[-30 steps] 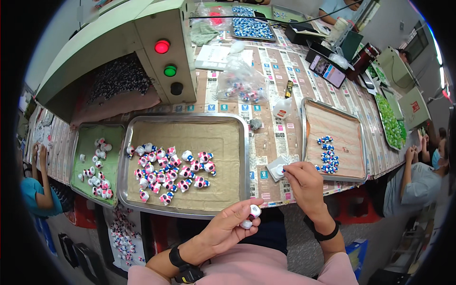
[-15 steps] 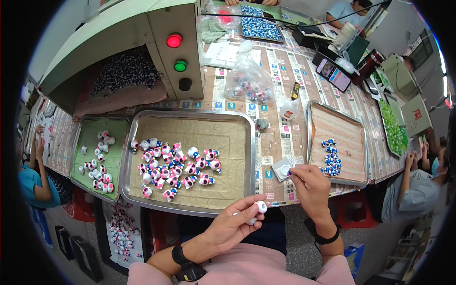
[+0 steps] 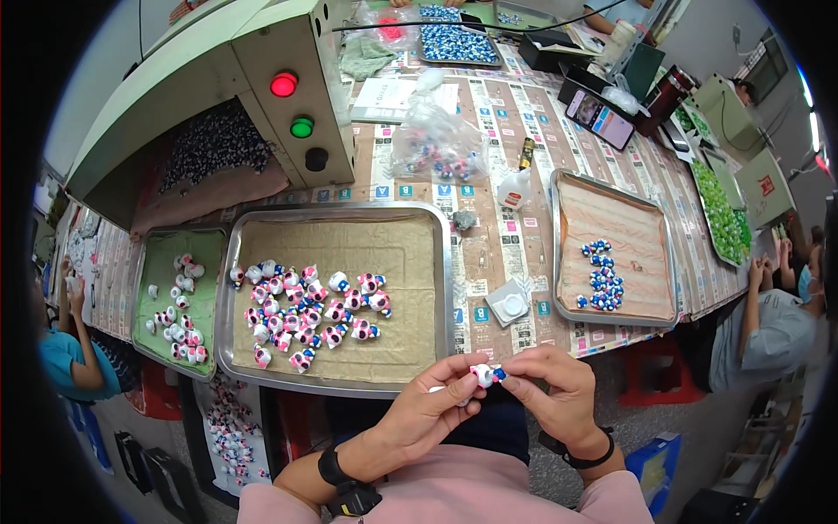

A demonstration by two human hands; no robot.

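Where the head view looks down past the near edge of the desk (image 3: 524, 131), both hands meet just off that edge, over the lap. Left hand (image 3: 432, 406): fingers curled, thumb and forefinger pinching a small white rounded figurine with pink and blue parts (image 3: 483, 375); wrist carries a black watch. Right hand (image 3: 554, 393): fingertips closed on the same figurine from the other side, at its blue end; black band on the wrist. So both hands are grasping the one piece, none released. Forearms come up from the lower edge and angle inward; palms face each other, knuckles raised.

Judgement on doing this step well: keep the pinch light and at the fingertips, hold the piece steady with the left while the right works the blue part, and keep it close over the lap so a slip does not send it to the floor.

On the desk, near edge, centre-left: large steel tray lined with tan cloth (image 3: 262, 375), holding a heap of like figurines (image 3: 314, 314). Left of it, a green-lined tray (image 3: 153, 249) with more. Toward the right edge, another steel tray with tan lining (image 3: 646, 253) and a small cluster of blue-and-white pieces (image 3: 601, 278). Between the trays, a small white square dish (image 3: 509, 306).
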